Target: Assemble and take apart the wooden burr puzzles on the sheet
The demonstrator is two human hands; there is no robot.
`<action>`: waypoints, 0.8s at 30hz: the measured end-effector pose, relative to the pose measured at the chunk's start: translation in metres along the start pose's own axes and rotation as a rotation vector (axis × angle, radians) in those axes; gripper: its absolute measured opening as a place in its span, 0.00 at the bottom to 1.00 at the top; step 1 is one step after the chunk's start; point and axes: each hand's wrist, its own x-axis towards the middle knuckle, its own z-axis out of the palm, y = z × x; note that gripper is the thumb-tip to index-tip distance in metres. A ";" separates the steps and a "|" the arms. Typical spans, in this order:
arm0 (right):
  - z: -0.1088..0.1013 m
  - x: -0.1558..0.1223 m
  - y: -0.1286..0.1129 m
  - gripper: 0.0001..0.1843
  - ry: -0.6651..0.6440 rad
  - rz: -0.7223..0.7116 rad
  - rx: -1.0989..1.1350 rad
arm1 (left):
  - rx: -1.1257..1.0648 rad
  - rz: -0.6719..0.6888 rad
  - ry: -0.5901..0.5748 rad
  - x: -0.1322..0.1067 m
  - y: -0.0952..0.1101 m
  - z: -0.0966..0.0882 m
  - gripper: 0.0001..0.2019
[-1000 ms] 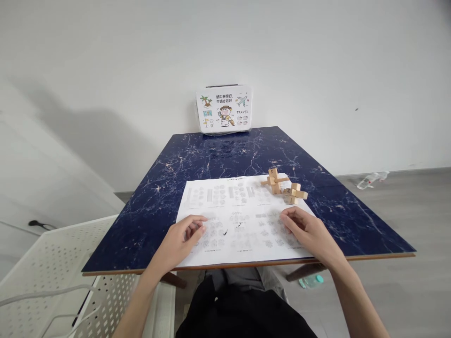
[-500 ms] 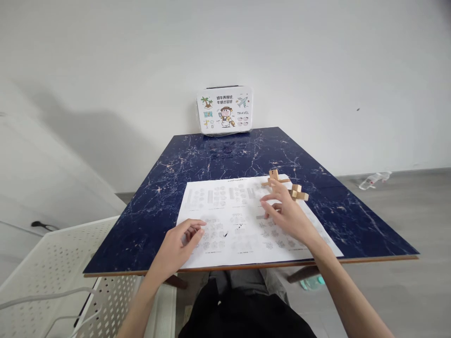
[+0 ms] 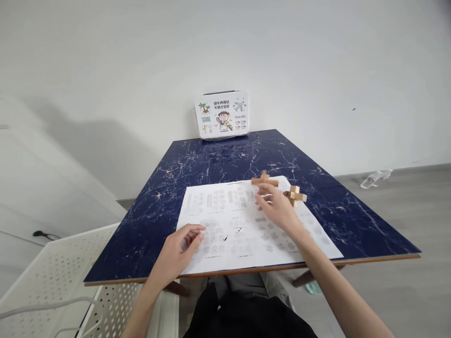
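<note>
On the white printed sheet [image 3: 243, 220], my left hand [image 3: 179, 249] rests near the left front corner, fingers loosely bent and thumb apart, holding nothing. Near the sheet's far right part, my right hand [image 3: 276, 206] has its forefinger against a wooden interlocking block puzzle [image 3: 264, 180], a slightly blurred cross of bars. The thumb is apart from the forefinger, and the other fingers are partly hidden. Just right of this hand lies a second wooden block puzzle [image 3: 296, 195], a lighter cross-shaped one, at the sheet's right edge.
The dark blue marbled table [image 3: 141, 225] carries the sheet. A white cartoon-printed case [image 3: 222, 115] stands at the back against the wall. Left of the table is a white perforated rack [image 3: 63, 267] with cables. A plastic bottle [image 3: 375, 179] lies on the floor at right.
My right hand has shifted left and slightly away from me, and the wooden puzzle at its forefinger has moved left too. My left hand has barely moved. The view has tilted slightly.
</note>
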 end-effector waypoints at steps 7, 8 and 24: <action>0.005 -0.048 -0.022 0.18 0.009 -0.039 0.180 | 0.021 0.017 0.057 0.001 0.015 0.000 0.15; 0.005 -0.055 -0.025 0.19 -0.016 -0.022 0.219 | 0.019 0.038 0.069 0.002 0.019 0.001 0.15; -0.004 -0.076 -0.025 0.19 -0.411 -0.006 0.519 | -0.209 0.272 -0.324 0.057 0.068 0.026 0.46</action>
